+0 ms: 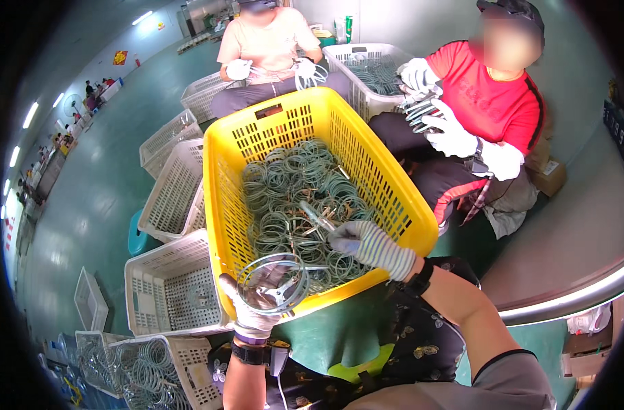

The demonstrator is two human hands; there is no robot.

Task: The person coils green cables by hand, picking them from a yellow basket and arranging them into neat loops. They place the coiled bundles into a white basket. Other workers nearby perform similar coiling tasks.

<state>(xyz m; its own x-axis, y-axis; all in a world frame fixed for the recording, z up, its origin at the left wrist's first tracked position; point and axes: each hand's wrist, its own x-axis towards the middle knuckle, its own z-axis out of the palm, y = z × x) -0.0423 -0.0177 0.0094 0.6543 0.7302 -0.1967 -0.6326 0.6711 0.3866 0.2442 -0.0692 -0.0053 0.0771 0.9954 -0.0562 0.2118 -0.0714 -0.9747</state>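
Observation:
In front of me stands a yellow plastic basket [219,184], partly filled with a tangle of thin grey-green metal rings [291,184]; some carry copper-coloured or silver ends. At its near left corner my left hand [254,311], in a pale glove, holds a few larger metal rings [299,295], its fingers curled behind them. Over the basket's near right part, my right hand [375,247], in a striped glove, is closed on a thin silvery piece [316,216] that points up and left. Whether this piece is part of a ring I cannot make out.
White crates [158,287] line the basket's left side; one at lower left holds metal rings [148,365]. Across from me a person in a pale shirt [274,41] handles rings. At right, a person in a red shirt [493,96] holds several. Behind them is a filled white crate [377,55].

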